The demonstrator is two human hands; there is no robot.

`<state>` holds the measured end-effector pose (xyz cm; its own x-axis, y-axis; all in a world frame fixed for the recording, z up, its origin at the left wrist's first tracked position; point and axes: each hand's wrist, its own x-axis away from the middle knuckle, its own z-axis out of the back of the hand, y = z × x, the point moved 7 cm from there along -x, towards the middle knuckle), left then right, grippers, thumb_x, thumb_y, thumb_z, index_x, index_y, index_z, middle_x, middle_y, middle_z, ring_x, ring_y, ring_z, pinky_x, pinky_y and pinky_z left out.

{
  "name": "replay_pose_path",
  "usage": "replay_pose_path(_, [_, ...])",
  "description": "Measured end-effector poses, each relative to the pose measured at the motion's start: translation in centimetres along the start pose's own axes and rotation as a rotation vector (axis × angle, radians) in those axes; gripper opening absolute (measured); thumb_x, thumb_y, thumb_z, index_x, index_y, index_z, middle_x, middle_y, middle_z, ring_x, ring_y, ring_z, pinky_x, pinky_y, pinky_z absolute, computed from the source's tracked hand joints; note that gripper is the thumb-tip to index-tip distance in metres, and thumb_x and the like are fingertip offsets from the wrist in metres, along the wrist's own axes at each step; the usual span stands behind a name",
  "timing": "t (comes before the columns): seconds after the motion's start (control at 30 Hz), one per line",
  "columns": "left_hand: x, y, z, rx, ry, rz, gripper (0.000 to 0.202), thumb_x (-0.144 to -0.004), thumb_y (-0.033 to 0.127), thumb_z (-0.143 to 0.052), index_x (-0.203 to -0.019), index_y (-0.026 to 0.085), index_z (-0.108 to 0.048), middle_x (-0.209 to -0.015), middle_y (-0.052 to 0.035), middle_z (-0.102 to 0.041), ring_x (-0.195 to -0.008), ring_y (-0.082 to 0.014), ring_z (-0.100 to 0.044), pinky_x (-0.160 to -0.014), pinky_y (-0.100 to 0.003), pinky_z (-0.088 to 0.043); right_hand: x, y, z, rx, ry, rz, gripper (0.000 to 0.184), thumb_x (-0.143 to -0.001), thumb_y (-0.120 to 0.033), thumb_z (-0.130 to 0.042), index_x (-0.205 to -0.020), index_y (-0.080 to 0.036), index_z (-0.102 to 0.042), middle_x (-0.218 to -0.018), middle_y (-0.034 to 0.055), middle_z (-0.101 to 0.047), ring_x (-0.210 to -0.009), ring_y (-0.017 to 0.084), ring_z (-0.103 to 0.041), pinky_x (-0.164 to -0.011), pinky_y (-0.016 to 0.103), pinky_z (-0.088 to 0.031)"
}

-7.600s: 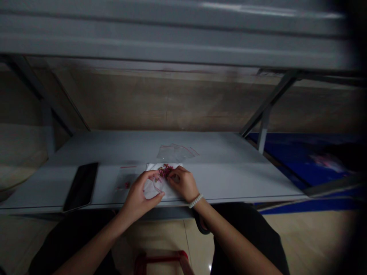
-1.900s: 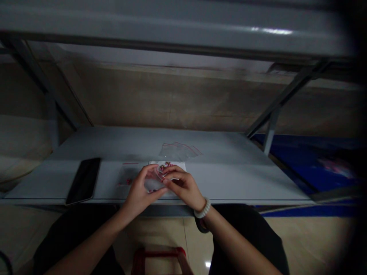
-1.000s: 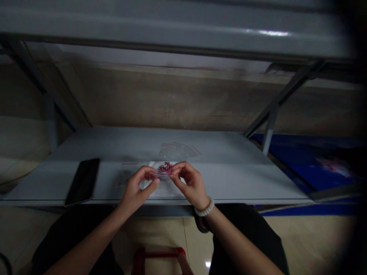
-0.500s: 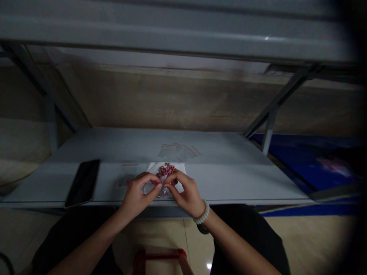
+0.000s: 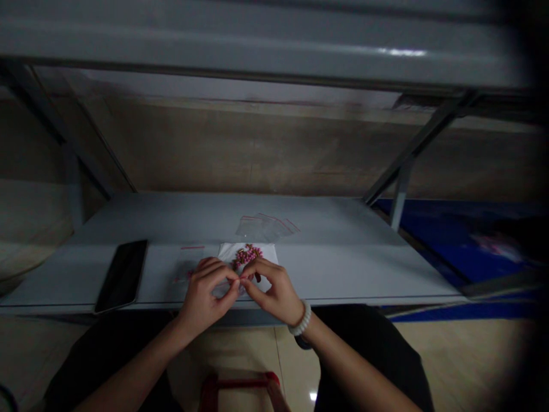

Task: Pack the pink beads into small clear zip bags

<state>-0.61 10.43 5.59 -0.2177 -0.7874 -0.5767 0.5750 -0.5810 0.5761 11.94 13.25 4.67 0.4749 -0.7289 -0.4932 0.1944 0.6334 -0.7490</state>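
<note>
"Phone [image 5: 122,276] first: where did it lie from the white paper sheet [image 5: 266,254]?"

"Well left of it, flat on the grey shelf [image 5: 343,269]. Just left of the sheet lay a clear zip bag [image 5: 187,269] with a red strip along its top."

"And the left hand [image 5: 203,297]?"

"Over the sheet's lower left corner, fingers curled, together with the right hand, their fingertips meeting. Both were pinched on a small clear bag [image 5: 227,289], faint under them."

"Pink beads [image 5: 246,256]?"

"Heaped on the sheet near its top edge, just above the fingertips."

"What lay further right?"

"A stack of clear bags [image 5: 266,228] just beyond the sheet's far edge, not touching the hands. The right hand [image 5: 274,292] came in over the sheet's right part, a white beaded bracelet [image 5: 302,318] on its wrist."
</note>
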Motion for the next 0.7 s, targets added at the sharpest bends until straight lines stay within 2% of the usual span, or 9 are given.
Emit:
replay_pose_path(0.27, [0.0,-0.7,0.2,-0.033,0.001,0.001,0.010,-0.083,0.017,-0.060,-0.073,0.020,-0.061,-0.067,0.0005,-0.062,-0.069,-0.0163,-0.056,-0.071,-0.033,-0.040,-0.1,-0.5,0.3,0.037,0.037,0.069,0.010,-0.085,-0.020,-0.054,-0.077,-0.017,-0.059,-0.075,0.0034,-0.059,-0.076,0.017,-0.054,-0.076,0.034,-0.044])
replay_pose_path(0.4, [-0.1,-1.1,0.6,-0.064,0.009,0.008,0.017,-0.082,0.016,-0.060,-0.065,0.020,-0.062,-0.060,0.0020,-0.061,-0.064,-0.0157,-0.055,-0.073,-0.035,-0.041,-0.2,-0.7,0.2,0.062,0.021,0.081,0.012,-0.085,-0.021,-0.054,-0.075,-0.018,-0.060,-0.072,0.0031,-0.060,-0.075,0.018,-0.054,-0.074,0.034,-0.044])
replay_pose_path(0.57, [-0.4,-2.0,0.9,-0.003,0.024,0.076,0.009,-0.079,0.027,-0.069,-0.070,0.023,-0.070,-0.066,0.0003,-0.067,-0.068,-0.0166,-0.059,-0.069,-0.032,-0.044,-0.3,-0.9,0.8,0.079,0.048,0.093,0.010,-0.084,-0.021,-0.055,-0.076,-0.019,-0.061,-0.072,0.0028,-0.061,-0.074,0.018,-0.054,-0.074,0.035,-0.044])
replay_pose_path(0.7, [-0.4,-2.2,1.1,-0.030,0.050,0.085,0.012,-0.077,0.023,-0.070,-0.065,0.025,-0.070,-0.063,0.0019,-0.067,-0.065,-0.0159,-0.059,-0.073,-0.034,-0.044,-0.3,-1.0,0.8,0.102,0.036,0.099,0.010,-0.085,-0.021,-0.054,-0.077,-0.020,-0.061,-0.073,0.0032,-0.061,-0.075,0.018,-0.054,-0.073,0.036,-0.045])
